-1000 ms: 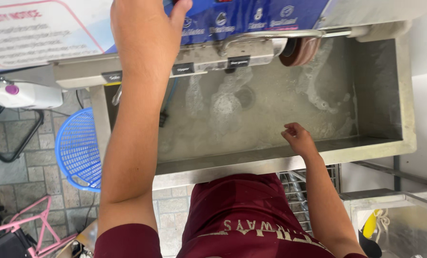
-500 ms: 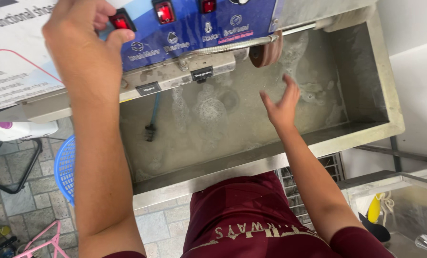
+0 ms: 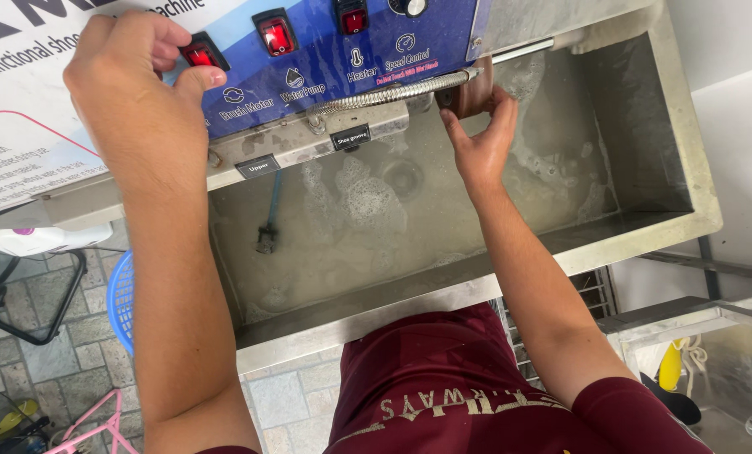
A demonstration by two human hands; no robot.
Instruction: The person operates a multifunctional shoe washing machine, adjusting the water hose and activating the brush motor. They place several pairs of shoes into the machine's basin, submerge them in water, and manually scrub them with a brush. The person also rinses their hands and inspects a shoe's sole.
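Moved up since earlier: right hand (image 3: 477,139) now touching brown brush wheel (image 3: 468,92).
Left hand (image 3: 136,80) pinching red switch (image 3: 199,55); foamy steel trough (image 3: 662,193), tiled floor (image 3: 31,353).

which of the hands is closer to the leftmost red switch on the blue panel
Left. The left hand has its thumb at the leftmost red switch, seemingly touching. The right hand is far off to the right, at the brown brush.
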